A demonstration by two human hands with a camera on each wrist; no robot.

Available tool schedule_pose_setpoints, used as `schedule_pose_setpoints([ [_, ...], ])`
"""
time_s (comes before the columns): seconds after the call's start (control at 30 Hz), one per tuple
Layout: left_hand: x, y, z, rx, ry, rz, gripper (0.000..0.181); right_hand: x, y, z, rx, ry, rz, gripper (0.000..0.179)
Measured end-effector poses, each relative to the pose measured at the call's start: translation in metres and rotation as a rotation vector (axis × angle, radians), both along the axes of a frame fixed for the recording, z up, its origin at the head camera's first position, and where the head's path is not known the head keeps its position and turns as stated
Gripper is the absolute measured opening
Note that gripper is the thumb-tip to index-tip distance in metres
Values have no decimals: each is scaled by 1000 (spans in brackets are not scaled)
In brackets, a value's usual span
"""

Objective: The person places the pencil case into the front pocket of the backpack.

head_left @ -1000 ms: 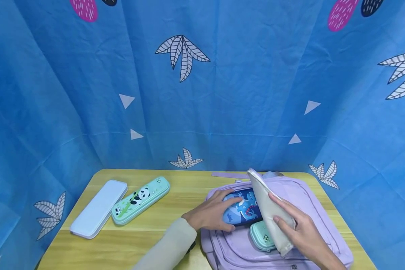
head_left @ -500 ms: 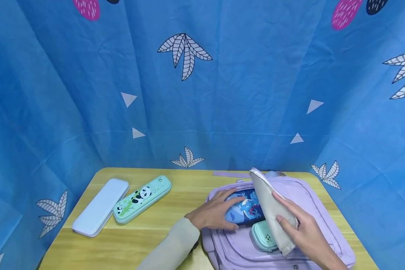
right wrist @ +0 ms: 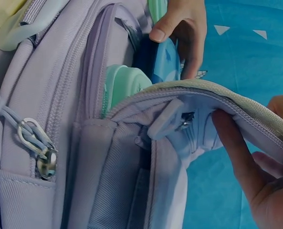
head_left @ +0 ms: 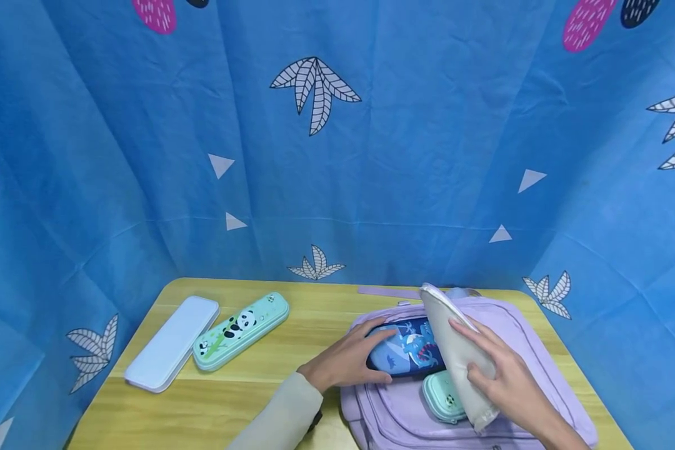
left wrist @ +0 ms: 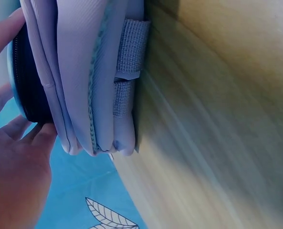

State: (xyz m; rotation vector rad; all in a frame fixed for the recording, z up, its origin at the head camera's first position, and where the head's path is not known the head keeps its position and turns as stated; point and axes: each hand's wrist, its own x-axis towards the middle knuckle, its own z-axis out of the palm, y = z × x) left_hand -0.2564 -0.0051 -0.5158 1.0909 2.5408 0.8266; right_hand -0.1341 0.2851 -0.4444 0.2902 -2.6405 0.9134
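Note:
A lilac backpack point(head_left: 540, 375) lies on the table with its front pocket open. My right hand point(head_left: 509, 378) grips the pocket's flap point(head_left: 455, 350) and holds it folded up, its pale inner side showing. In the pocket opening lies a blue dinosaur pencil case point(head_left: 413, 350). My left hand point(head_left: 345, 359) holds the left end of that case, thumb on the near edge and fingers over the far one. Beside it sits a mint-green case point(head_left: 441, 397), partly hidden behind the flap. The right wrist view shows the flap's zip point(right wrist: 213, 90) and both cases side by side.
To the left on the wooden table point(head_left: 214, 412) lie a white case point(head_left: 171, 344) and a mint panda pencil case point(head_left: 242, 331), their edges close together. A blue patterned curtain point(head_left: 427, 125) hangs behind and on both sides. A lilac strap point(head_left: 385, 291) extends behind the backpack.
My left hand's fingers have drawn back slightly toward the left end of the blue pencil case. My right hand keeps the flap raised, and the head view has shifted a little.

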Motion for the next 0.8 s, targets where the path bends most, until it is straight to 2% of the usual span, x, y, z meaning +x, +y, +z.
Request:
schedule_pose_setpoints([
  [0.13, 3, -3, 0, 21, -11, 19, 87, 0, 1, 2, -1, -31, -11, 83],
  [0.43, 6, -10, -4, 13, 58, 99, 90, 0, 1, 3, -15, -36, -5, 71],
  [0.6, 8, -13, -7, 23, 101, 113, 90, 1, 2, 3, -36, -42, 24, 69],
  [0.8, 10, -18, -9, 48, 104, 140, 91, 1, 2, 2, -46, -34, 28, 69],
])
